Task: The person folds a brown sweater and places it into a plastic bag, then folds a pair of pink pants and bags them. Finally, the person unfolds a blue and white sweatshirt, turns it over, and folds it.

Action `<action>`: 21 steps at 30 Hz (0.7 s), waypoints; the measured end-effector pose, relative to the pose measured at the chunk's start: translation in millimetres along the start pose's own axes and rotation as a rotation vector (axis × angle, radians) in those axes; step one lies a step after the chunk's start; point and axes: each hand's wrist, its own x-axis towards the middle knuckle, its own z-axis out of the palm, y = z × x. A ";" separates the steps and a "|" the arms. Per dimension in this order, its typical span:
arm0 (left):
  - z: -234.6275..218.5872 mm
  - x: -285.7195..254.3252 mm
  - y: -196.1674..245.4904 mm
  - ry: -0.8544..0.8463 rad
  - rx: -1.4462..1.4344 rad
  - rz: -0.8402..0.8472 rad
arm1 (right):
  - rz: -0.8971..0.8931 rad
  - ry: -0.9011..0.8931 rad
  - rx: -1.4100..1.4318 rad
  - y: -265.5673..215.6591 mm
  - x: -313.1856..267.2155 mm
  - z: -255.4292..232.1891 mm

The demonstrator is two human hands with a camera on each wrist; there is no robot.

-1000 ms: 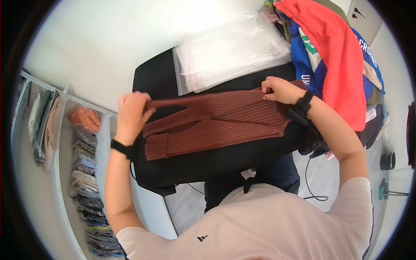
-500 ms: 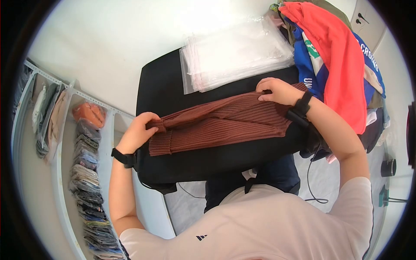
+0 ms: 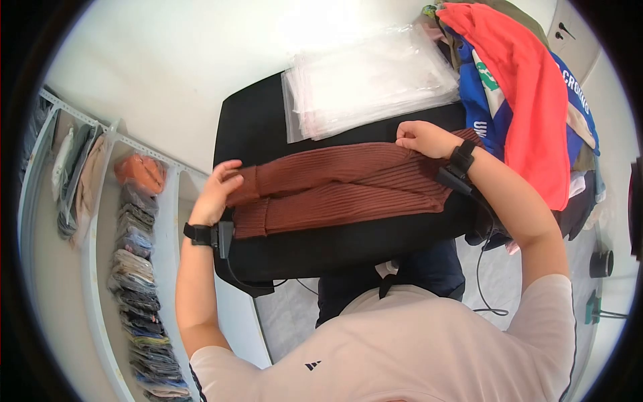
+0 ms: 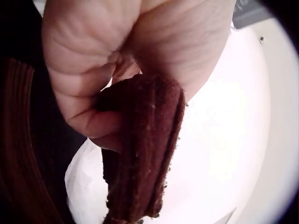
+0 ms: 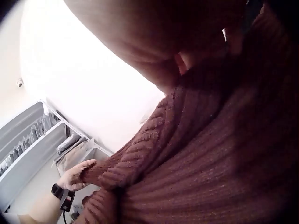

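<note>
A brown ribbed knit garment (image 3: 348,201) lies lengthwise across the black table, its two cuffed tubes side by side and pointing left. At the far cuff, my left hand (image 3: 214,194) pinches the end of the upper tube. In the left wrist view, thumb and fingers hold the folded cuff (image 4: 147,154) between them. My right hand (image 3: 429,139) grips the garment's upper edge toward its right end. The right wrist view has ribbed fabric (image 5: 201,158) stretching from there to the left hand; the right fingertips are mostly hidden.
Clear plastic bags (image 3: 372,80) are stacked at the table's back. A heap of clothes with a red garment (image 3: 532,100) on top stands at the right. Shelves (image 3: 94,268) of bagged folded clothes line the left side. The black table (image 3: 248,127) has rounded corners, and a cable hangs near its front.
My left hand has lowered the upper tube, which was pulled taut and narrow, and it now lies spread beside the lower one. The right hand keeps its grip at nearly the same spot.
</note>
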 end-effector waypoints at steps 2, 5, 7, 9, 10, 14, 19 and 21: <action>-6.2 -6.1 16.3 -0.004 -0.592 -0.026 | 0.033 0.023 0.028 1.7 5.0 3.3; -7.3 -2.3 2.5 0.009 -0.553 -0.074 | 0.048 -0.009 0.195 13.8 11.3 3.8; 0.0 2.7 -17.7 0.071 -0.217 -0.143 | 0.061 -0.034 0.132 5.7 10.0 2.2; -1.3 11.2 -43.3 0.097 0.062 -0.050 | 0.078 -0.055 0.069 2.5 10.6 1.8; 1.5 10.6 -42.6 0.114 0.074 -0.022 | 0.068 -0.039 0.043 3.0 10.7 2.1; 8.4 4.6 -32.0 0.261 0.230 -0.024 | 0.092 -0.036 -0.021 -4.3 7.1 -0.6; 58.3 -24.9 36.8 0.188 0.638 0.614 | -0.215 0.170 -0.662 -39.5 -15.9 17.7; 88.1 -32.3 62.5 0.034 0.615 0.672 | -0.115 -0.232 -0.727 -48.8 -18.6 25.0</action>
